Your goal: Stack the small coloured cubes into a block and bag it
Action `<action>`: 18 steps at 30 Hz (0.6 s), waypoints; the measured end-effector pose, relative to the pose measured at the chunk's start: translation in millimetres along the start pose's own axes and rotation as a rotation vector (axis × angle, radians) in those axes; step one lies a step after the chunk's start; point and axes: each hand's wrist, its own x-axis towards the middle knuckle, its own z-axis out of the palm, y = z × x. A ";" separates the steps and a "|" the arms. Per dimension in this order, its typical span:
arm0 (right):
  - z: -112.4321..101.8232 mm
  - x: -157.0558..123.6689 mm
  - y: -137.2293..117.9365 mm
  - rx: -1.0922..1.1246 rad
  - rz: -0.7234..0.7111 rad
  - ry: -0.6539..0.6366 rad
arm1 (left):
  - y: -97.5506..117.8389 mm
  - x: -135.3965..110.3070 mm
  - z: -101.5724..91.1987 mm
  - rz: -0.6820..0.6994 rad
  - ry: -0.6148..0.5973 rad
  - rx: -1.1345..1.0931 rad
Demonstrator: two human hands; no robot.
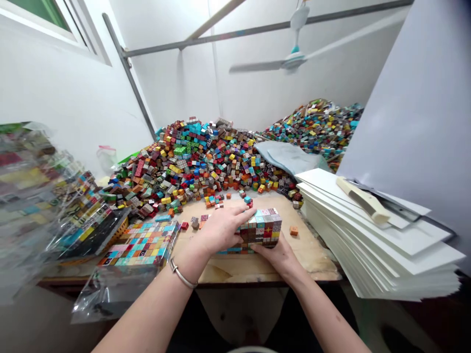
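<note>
A block of small coloured cubes, packed together in rows, sits on the wooden board in front of me. My left hand, with a metal bangle on the wrist, lies over the block's left side with its fingers curled on top. From below, my right hand cups the block's near edge, fingers pressed against it. Both hands grip the block. A few loose cubes lie on the board around it.
A large heap of loose coloured cubes fills the back of the table. Clear bags of packed cubes lie at the left. A stack of white sheets with a cutter on top stands at the right.
</note>
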 end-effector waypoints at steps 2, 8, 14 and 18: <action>-0.1 0.3 0.1 -0.029 -0.020 0.005 | 0.0 0.1 -0.3 0.002 0.008 -0.006; 0.3 1.9 -0.3 -0.055 -0.026 -0.004 | 1.4 0.5 -1.7 0.006 0.023 -0.028; 0.7 0.4 1.5 -0.054 0.005 0.000 | 1.6 0.6 -1.7 0.006 0.022 -0.037; 0.5 -0.2 -0.3 -0.033 0.026 -0.008 | 1.0 0.0 -2.7 -0.003 0.013 -0.032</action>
